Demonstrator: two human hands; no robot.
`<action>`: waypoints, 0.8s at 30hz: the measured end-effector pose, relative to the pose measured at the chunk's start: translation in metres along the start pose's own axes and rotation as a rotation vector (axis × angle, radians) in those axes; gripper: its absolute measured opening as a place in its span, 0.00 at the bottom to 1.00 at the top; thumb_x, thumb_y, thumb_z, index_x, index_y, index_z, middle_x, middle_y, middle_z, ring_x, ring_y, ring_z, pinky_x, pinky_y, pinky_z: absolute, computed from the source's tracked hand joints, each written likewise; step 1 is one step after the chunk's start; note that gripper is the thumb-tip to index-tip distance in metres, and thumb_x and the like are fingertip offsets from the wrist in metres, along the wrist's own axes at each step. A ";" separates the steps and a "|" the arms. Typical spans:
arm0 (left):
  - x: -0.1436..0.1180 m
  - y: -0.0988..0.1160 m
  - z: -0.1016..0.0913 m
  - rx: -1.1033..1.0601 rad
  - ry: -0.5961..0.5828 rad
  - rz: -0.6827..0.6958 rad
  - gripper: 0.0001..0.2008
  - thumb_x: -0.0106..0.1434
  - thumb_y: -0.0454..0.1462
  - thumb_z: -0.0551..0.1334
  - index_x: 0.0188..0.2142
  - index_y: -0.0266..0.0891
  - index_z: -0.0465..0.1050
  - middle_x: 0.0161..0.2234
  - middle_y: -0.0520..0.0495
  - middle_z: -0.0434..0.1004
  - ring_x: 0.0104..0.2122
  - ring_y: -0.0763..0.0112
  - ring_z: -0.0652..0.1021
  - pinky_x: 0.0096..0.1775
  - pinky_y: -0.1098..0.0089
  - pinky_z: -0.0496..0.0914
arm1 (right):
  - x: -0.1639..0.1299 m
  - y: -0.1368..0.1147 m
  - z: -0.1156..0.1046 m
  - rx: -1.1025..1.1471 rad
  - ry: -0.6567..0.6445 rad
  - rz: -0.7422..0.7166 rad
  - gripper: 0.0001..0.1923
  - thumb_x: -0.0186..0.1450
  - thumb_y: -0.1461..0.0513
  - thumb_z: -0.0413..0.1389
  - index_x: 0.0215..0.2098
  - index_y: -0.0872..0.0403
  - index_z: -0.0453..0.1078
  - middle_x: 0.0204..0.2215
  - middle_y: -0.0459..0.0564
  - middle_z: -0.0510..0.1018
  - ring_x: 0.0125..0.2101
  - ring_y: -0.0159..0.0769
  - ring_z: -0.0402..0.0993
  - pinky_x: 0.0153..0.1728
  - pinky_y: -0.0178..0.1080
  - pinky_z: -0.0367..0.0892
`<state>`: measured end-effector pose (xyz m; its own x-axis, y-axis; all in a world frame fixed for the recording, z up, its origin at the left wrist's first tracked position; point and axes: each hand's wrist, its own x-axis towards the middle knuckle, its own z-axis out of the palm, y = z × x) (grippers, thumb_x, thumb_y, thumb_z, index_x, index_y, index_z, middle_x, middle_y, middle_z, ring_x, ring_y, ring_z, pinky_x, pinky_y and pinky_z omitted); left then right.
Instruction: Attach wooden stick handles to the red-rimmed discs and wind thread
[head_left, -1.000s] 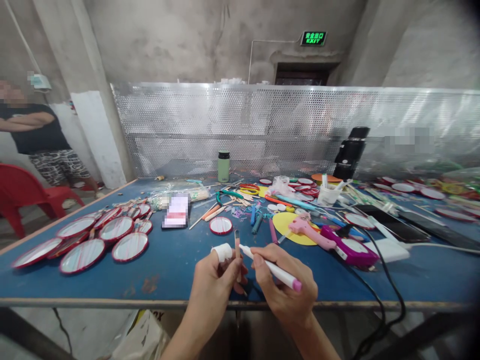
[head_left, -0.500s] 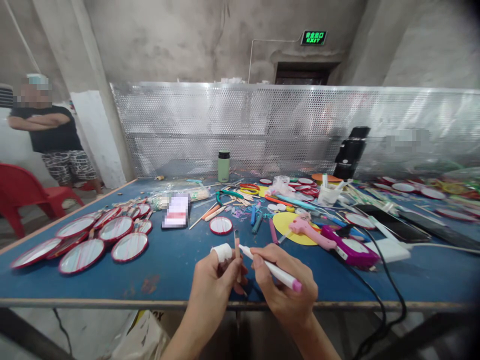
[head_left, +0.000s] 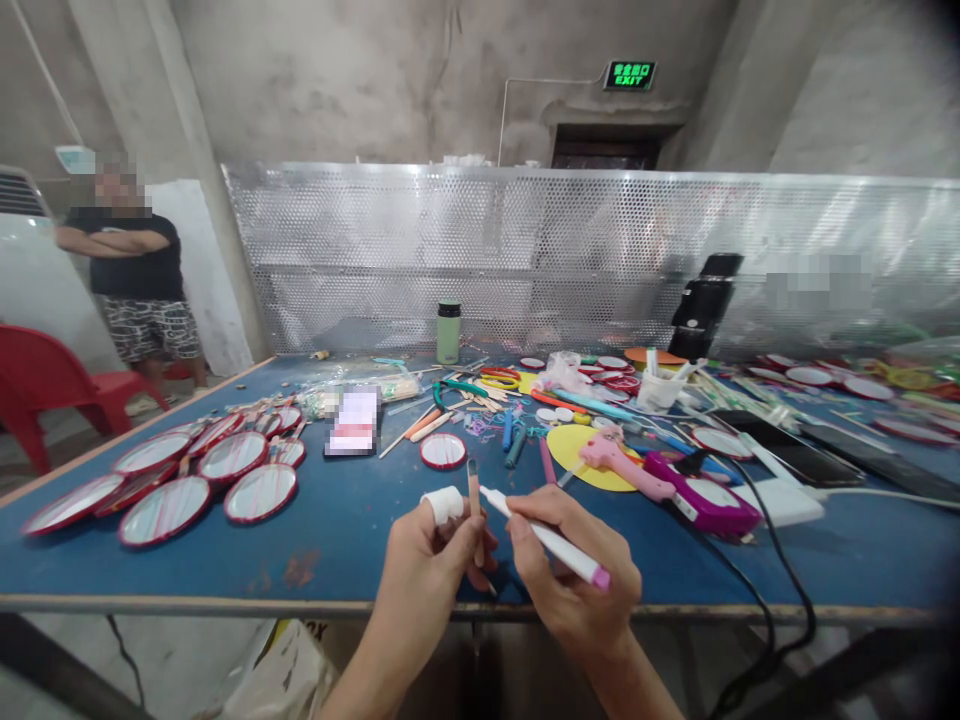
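Note:
Near the table's front edge, my left hand (head_left: 427,565) pinches a thin wooden stick (head_left: 474,490) upright; its upper end looks dark. A white wrap (head_left: 444,504) covers one of that hand's fingers. My right hand (head_left: 581,570) is closed round a white marker (head_left: 559,548) with a pink end, held like a pen. The marker's tip points left, close beside the stick; whether they touch I cannot tell. Just beyond both hands lies a small round mirror with a red rim (head_left: 442,451).
More red-rimmed mirrors (head_left: 164,510) pile up at left, near a phone (head_left: 352,420). A green bottle (head_left: 448,333) stands at the back. A pink glue gun (head_left: 626,464), a purple device (head_left: 701,493) and cables lie at right. A person (head_left: 142,260) stands beyond a red chair (head_left: 56,385).
My right hand and the marker have shifted slightly right, widening the gap to the stick a little. The left hand stays nearly still. The standing person has moved right.

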<state>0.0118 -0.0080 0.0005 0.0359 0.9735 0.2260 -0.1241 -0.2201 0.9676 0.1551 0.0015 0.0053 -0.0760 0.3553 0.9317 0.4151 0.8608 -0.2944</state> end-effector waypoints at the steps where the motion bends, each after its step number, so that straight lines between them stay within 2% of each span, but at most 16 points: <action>1: 0.000 0.000 0.000 -0.001 0.001 0.001 0.12 0.61 0.42 0.64 0.27 0.35 0.72 0.19 0.51 0.73 0.18 0.74 0.73 0.24 0.75 0.69 | 0.000 0.000 0.000 0.005 -0.009 -0.001 0.10 0.62 0.72 0.57 0.39 0.55 0.73 0.27 0.46 0.77 0.26 0.31 0.74 0.28 0.34 0.68; 19: -0.001 -0.002 -0.001 0.011 -0.005 0.001 0.13 0.62 0.43 0.64 0.27 0.35 0.72 0.20 0.51 0.73 0.19 0.74 0.74 0.24 0.74 0.69 | 0.001 0.001 0.000 -0.035 0.023 -0.014 0.09 0.61 0.73 0.57 0.38 0.55 0.72 0.26 0.46 0.76 0.25 0.30 0.73 0.27 0.34 0.67; 24: 0.000 -0.002 0.000 0.013 0.010 0.001 0.13 0.61 0.43 0.64 0.25 0.36 0.71 0.20 0.52 0.72 0.18 0.74 0.73 0.24 0.75 0.69 | 0.000 -0.001 -0.001 0.026 0.014 -0.004 0.10 0.62 0.72 0.57 0.39 0.55 0.73 0.27 0.46 0.77 0.26 0.31 0.74 0.27 0.34 0.68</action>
<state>0.0122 -0.0077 -0.0011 0.0254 0.9739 0.2257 -0.1115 -0.2216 0.9687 0.1554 0.0000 0.0058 -0.0651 0.3471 0.9356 0.3911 0.8714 -0.2960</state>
